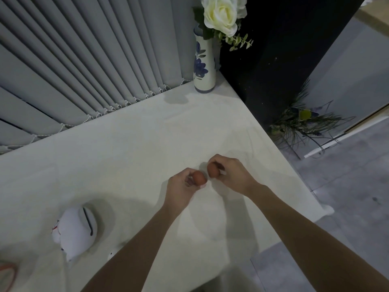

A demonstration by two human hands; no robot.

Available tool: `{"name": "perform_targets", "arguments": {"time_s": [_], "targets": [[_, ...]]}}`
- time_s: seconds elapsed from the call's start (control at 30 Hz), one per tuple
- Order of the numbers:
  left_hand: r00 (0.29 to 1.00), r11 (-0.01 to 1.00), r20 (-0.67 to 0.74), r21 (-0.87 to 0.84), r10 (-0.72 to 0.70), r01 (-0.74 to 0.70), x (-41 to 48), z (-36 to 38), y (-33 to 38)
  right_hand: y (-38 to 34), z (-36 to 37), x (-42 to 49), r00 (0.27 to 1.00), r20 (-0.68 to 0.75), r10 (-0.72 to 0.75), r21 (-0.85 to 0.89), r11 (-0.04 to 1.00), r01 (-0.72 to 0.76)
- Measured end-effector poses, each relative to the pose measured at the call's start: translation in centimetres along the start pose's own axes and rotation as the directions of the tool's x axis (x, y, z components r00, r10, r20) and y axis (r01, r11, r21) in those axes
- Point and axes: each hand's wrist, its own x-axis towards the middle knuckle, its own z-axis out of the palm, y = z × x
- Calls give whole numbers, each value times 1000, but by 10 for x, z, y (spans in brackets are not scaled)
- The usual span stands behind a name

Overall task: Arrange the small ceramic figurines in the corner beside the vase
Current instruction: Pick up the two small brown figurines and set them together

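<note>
My left hand (182, 186) grips a small reddish-brown rounded figurine (199, 178) just above the white table (126, 148). My right hand (231, 175) holds a second reddish-brown figurine (213, 170) right beside the first; the two nearly touch. Both hands are over the table's middle right. A white vase with blue flower patterns (204, 66) stands upright in the far corner of the table, holding a white rose (223, 14). The vase is well beyond both hands.
A larger white cat-like figurine (75, 228) lies at the near left of the table. Grey vertical blinds (84, 60) run along the far edge. The table's right edge drops to a grey floor with a leafy plant (301, 125).
</note>
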Motion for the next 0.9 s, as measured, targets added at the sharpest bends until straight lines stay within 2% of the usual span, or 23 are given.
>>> {"name": "perform_targets", "arguments": {"time_s": [0.53, 0.73, 0.9], "targets": [[999, 994, 22, 106, 35, -37, 2, 0, -1, 5, -3, 2, 996, 68, 50, 56, 997, -53], [997, 965, 50, 253, 53, -64, -7, -22, -5, -2, -21, -5, 985, 160, 62, 180, 979, -91], [990, 950, 10, 281, 138, -135, -20, -73, -8, -36, -39, -3, 998, 56, 27, 179, 983, -37]]}}
